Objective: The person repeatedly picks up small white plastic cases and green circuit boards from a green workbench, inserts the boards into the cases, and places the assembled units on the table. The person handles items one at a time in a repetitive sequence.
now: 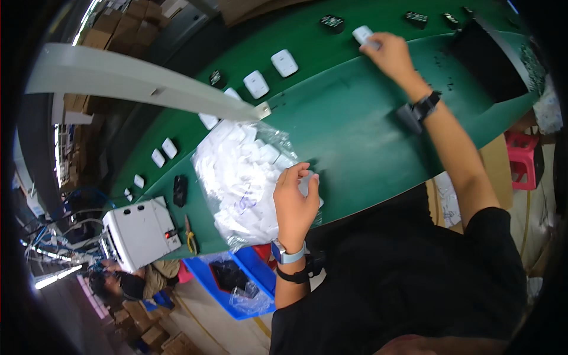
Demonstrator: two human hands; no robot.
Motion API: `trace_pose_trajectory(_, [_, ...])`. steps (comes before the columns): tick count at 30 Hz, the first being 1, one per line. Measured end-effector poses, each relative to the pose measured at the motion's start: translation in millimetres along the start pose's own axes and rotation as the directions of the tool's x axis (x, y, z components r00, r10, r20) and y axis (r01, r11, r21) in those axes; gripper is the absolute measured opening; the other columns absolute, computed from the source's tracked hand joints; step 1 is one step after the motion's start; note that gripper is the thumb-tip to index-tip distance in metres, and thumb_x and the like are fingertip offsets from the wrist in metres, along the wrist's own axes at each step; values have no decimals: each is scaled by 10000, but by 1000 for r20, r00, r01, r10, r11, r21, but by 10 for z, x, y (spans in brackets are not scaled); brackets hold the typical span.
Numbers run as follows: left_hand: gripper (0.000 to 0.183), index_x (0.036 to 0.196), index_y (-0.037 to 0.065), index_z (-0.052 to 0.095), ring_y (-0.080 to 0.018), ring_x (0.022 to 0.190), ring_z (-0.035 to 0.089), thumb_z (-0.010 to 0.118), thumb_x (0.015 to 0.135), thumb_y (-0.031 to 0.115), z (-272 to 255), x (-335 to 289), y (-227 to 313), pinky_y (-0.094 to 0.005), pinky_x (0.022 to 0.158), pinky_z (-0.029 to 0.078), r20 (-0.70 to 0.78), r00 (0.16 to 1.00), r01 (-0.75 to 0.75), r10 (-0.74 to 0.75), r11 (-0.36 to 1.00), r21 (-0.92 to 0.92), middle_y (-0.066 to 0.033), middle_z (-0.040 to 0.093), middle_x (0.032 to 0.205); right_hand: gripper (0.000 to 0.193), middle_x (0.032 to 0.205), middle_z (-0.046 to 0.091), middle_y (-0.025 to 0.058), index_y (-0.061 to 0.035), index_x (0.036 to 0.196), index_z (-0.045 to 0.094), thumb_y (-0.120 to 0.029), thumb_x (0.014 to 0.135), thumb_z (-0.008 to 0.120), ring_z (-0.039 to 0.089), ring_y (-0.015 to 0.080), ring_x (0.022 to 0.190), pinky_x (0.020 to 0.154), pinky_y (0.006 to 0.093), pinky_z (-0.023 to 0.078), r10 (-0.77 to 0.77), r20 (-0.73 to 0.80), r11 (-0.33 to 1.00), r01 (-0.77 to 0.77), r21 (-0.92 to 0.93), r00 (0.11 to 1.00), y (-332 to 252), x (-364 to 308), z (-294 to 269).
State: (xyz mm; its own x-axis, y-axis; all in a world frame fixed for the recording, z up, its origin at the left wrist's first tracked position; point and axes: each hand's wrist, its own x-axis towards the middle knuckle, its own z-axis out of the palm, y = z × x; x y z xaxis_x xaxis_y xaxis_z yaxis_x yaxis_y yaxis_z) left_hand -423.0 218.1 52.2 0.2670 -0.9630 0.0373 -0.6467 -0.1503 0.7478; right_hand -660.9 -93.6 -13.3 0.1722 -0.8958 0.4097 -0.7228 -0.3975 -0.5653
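Note:
My right hand (389, 57) reaches to the far side of the green bench, fingers closed on a small white plastic casing (362, 34). My left hand (294, 198) is at the right edge of a clear plastic bag (286, 141) filled with many white plastic pieces (236, 171). Its fingers are loosely curled with a gap to the thumb, and I see nothing gripped there. Beyond the bag lie more white casings, among them one casing (284, 63) and a second casing (256, 84). A dark component block (332, 23) sits left of my right hand.
A pale metal arm (148, 80) slants over the bag from the left. A white machine (141, 232), pliers (190, 236) and a black object (180, 190) are at the left. A black tray (490, 62) is at the right. A blue bin (251, 302) stands below the bench; another person (133, 284) is beyond.

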Motion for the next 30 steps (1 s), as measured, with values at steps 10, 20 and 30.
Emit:
trace_pose_trajectory(10, [331,1092,-24,626,-391,1035,522,692,767,-7,-348,2,-149,-459,867,457,-48,996,-41,78,845,533,-206,543,1105,437,1143,701,127,-39,1124,692,-330,810,776,667,316,1030,913,406,522,-144,-114,987,134,-87,983,-45,-10,-103])
trace_pose_trajectory(20, [255,953,35,695,-361,1012,515,727,705,-13,-464,102,-204,-451,876,437,107,986,-164,125,789,591,-162,549,1051,105,847,683,47,-23,916,709,-99,846,730,632,130,757,673,267,496,173,-65,967,-157,201,983,203,-1239,-1528])
trace_pose_trajectory(30, [76,882,-2,686,-364,837,575,639,822,1,-383,253,-46,-455,769,462,120,957,-283,264,767,575,-175,609,808,88,753,623,73,-24,888,695,-96,838,684,557,176,628,618,317,479,263,58,964,-264,22,963,525,-1371,-1605])
